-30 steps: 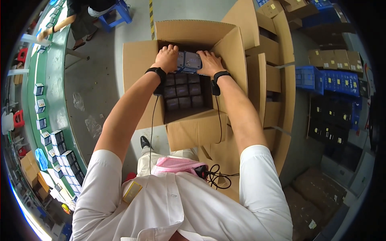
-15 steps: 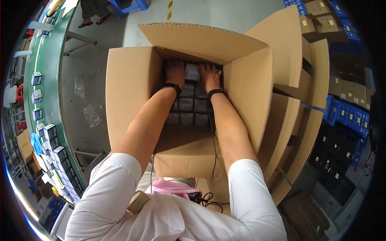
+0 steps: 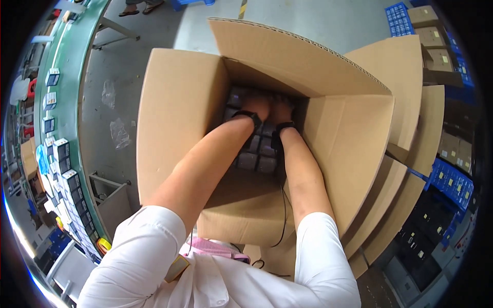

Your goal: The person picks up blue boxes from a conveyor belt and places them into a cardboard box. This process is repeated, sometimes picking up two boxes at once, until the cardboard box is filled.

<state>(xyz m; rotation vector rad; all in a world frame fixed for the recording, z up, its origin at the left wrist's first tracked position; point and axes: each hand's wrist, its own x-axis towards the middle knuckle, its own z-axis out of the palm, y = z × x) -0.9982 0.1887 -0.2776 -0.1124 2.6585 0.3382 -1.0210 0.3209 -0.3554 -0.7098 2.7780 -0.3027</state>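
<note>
Both arms reach deep into a large open cardboard carton [image 3: 172, 123]. Rows of small dark-looking boxes [image 3: 248, 160] cover its bottom, some hidden under my forearms. My left hand [image 3: 257, 106] is over the far rows, blurred and shadowed, its fingers hard to make out. Close beside it, my right hand [image 3: 281, 110] reaches down at the far right of the rows. Whether either hand grips a small box cannot be seen. Each wrist wears a black band, and a thin black cord [image 3: 284, 210] hangs over the carton's near flap.
A green workbench [image 3: 77, 77] runs along the left, with small boxes [image 3: 74, 190] lined and stacked on it. Folded-open cartons [image 3: 390, 66] stand against the right side. Beyond them are blue crates [image 3: 452, 182]. Plastic scraps [image 3: 119, 134] lie on the floor; a person's feet [image 3: 138, 10] show at top left.
My hands have come closer together; the left moved right from the far left corner. The small box seen between them is now covered. My view has shifted and turned, so the carton appears tilted.
</note>
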